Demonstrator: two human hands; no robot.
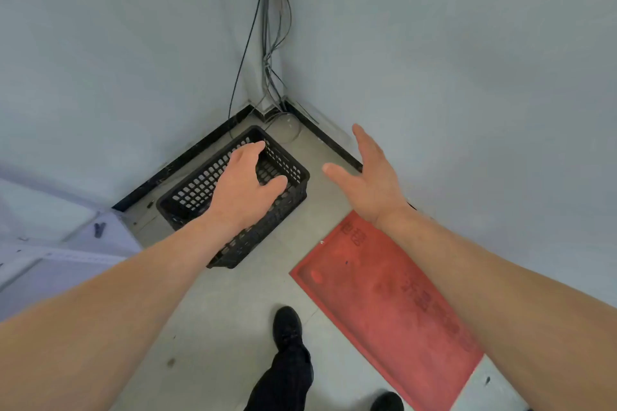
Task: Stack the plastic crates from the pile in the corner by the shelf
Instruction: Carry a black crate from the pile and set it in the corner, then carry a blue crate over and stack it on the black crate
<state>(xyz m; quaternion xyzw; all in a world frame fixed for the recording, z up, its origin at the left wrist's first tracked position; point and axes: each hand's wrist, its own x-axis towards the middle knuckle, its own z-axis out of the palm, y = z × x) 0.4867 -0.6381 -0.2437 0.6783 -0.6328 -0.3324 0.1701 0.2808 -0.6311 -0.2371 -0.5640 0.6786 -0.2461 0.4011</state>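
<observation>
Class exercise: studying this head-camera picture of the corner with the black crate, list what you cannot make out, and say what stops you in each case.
Head view only:
- Black crate: the left hand and forearm cover part of its inside and near rim.
- Red mat: its printing is blurred, and the right forearm hides one side.
- Shelf: cut off by the left edge.
- Cables: cut off by the top edge.
- Right hand: open, holding nothing.

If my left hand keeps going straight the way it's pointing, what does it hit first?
Probably the black crate: the left hand hangs open over its inside, fingers aimed at the far rim. Depth is unclear.
</observation>
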